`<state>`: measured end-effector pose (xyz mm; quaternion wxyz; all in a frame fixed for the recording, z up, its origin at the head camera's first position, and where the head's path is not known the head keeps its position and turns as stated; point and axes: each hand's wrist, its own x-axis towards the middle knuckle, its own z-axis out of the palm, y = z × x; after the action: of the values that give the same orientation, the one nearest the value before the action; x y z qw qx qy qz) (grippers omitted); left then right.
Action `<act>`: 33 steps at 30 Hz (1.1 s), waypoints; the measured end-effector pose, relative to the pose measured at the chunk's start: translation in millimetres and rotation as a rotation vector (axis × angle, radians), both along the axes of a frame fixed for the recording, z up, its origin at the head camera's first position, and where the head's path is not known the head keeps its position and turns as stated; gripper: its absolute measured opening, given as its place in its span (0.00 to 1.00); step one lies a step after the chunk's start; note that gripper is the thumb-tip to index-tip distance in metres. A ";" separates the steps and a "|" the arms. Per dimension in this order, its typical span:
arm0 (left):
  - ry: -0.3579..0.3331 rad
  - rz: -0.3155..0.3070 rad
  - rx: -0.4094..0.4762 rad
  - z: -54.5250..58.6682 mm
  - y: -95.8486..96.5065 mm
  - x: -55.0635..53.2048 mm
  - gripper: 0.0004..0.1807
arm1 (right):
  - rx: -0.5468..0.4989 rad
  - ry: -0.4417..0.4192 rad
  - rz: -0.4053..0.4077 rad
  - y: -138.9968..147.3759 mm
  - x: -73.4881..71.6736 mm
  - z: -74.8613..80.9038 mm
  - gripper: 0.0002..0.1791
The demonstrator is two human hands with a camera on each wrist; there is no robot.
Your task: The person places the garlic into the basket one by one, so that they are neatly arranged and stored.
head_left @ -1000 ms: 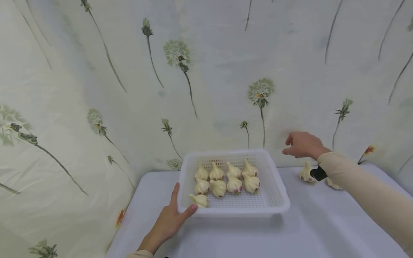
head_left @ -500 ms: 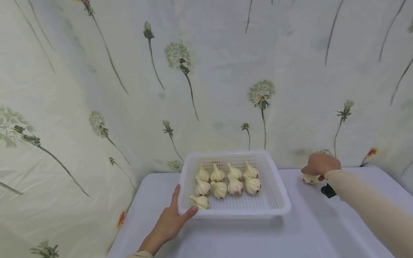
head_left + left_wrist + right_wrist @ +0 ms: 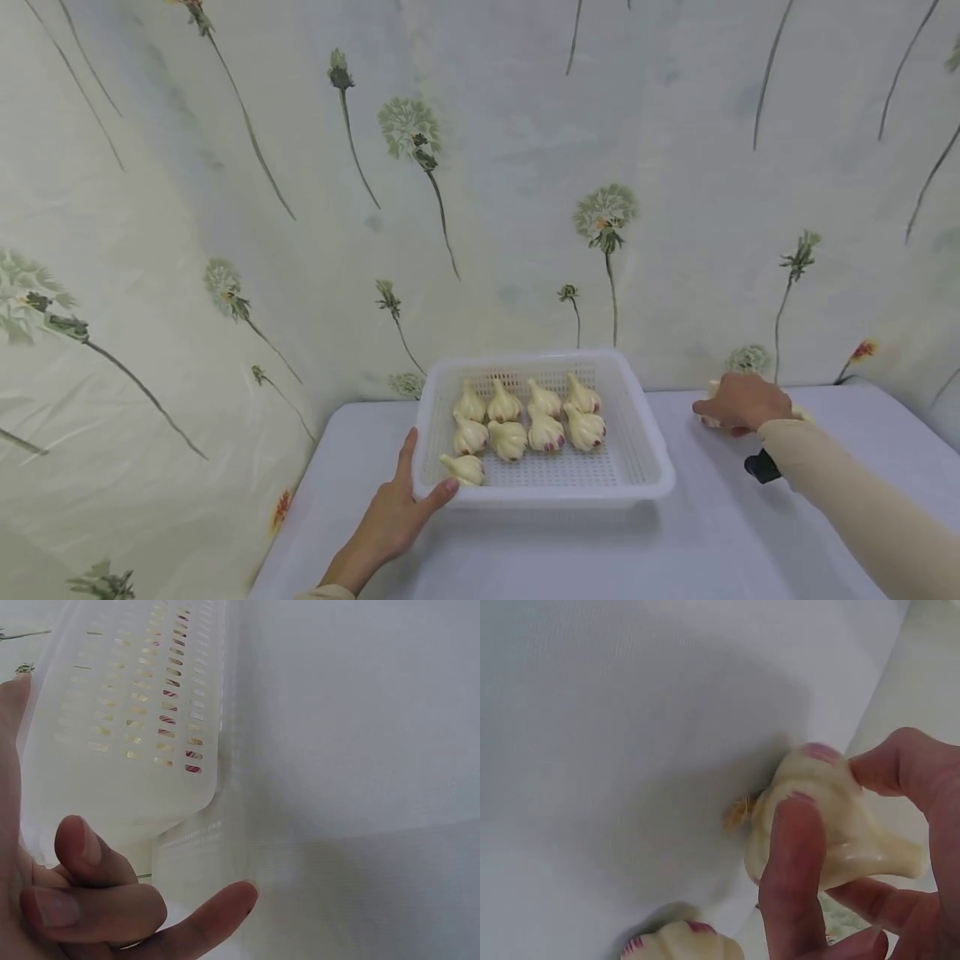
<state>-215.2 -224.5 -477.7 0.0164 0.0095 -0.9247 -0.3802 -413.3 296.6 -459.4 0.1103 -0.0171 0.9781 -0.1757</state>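
Observation:
A white perforated plastic basket (image 3: 637, 479) stands on the table with several garlic bulbs (image 3: 508, 440) in it, two rows at the back and one bulb at the front left corner. My left hand (image 3: 397, 504) grips that corner, thumb over the rim and a finger along the outer side. Off to the right, my right hand (image 3: 746, 402) pinches another garlic bulb (image 3: 840, 825) between thumb and fingers, close over the table. In the head view the hand hides most of this bulb. Beside it, a further bulb (image 3: 686, 945) rests on the table.
A white cloth (image 3: 555, 558) covers the table. Right behind it hangs a pale curtain (image 3: 510, 208) printed with dandelions, which also runs along the left side.
My right hand has come down from the air beside the basket, moved right, and taken hold of a garlic bulb. The left hand and the basket have stayed in place.

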 end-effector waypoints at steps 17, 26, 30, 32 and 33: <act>-0.011 0.008 0.013 1.4 1.7 -0.2 0.58 | 0.006 0.061 0.064 -5.1 6.7 -14.7 0.15; -0.006 0.005 0.014 1.7 1.7 -0.1 0.57 | 0.022 0.204 0.100 -7.7 10.6 -20.6 0.25; -0.013 0.012 0.016 1.1 1.5 -0.1 0.57 | 0.011 0.271 0.110 -9.3 14.2 -25.2 0.27; -0.017 0.015 0.013 -0.4 1.2 -0.4 0.57 | 0.005 0.292 0.112 -9.7 14.7 -27.3 0.27; -0.019 0.016 0.013 -1.0 1.0 -0.3 0.57 | 0.003 0.302 0.114 -9.8 14.7 -28.1 0.27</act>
<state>-215.5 -223.5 -478.6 0.0106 0.0206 -0.9222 -0.3861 -398.6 286.8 -487.5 -0.0280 -0.0985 0.9813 -0.1633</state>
